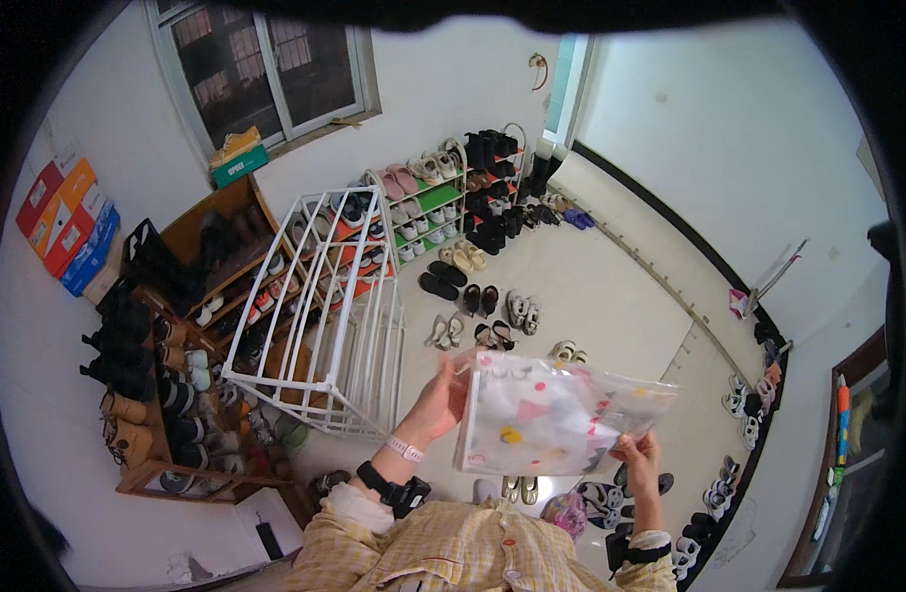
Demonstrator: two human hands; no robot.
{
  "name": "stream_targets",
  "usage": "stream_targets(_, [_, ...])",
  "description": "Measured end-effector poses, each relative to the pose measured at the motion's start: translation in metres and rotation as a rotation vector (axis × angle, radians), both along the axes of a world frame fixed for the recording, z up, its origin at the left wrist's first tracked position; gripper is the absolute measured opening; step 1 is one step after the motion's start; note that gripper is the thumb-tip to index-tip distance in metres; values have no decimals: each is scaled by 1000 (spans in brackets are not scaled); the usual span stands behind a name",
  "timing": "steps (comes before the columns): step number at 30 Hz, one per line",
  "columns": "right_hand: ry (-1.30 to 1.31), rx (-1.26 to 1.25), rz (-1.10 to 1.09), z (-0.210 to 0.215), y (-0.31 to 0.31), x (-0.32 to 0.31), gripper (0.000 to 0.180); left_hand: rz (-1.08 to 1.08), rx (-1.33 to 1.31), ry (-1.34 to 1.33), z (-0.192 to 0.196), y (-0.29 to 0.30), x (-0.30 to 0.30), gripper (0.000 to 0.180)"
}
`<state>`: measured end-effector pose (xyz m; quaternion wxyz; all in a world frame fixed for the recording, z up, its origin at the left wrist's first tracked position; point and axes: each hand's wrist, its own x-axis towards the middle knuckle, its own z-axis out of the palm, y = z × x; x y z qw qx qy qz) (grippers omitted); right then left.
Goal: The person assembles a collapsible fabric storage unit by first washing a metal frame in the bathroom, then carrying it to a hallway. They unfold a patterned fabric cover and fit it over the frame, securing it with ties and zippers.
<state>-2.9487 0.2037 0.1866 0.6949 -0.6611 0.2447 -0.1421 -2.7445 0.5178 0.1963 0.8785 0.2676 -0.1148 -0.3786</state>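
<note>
In front of my body I hold a flat clear plastic package [532, 419] with folded white fabric or film inside, printed with pink, yellow and grey shapes. My left hand [441, 403] is closed on its left edge, the fingers partly hidden behind it. At the lower right corner my right hand [639, 462] pinches the plastic between thumb and fingers. The package is tilted, and its right end looks loose and see-through. To the left of my left hand stands a bare white tube frame [320, 326], apart from both hands.
Wooden shelves [182, 385] full of shoes line the left wall. Shoe racks [423, 212] stand at the back, with stacked shoeboxes [66, 227] at far left. Pairs of shoes, such as black slippers [441, 280], lie on the pale floor [591, 286] and along the right wall.
</note>
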Motion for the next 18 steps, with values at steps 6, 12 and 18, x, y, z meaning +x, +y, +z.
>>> stream_targets(6, [128,123,-48,-20,9,0,22,-115,-23,-19,-16,-8,6,60])
stream_targets(12, [173,224,-53,-33,11,5,19,124,268,5,-21,-19,3,26])
stream_targets(18, [171,199,-86,-28,18,19,16,422,449,-130,-36,-23,10,18])
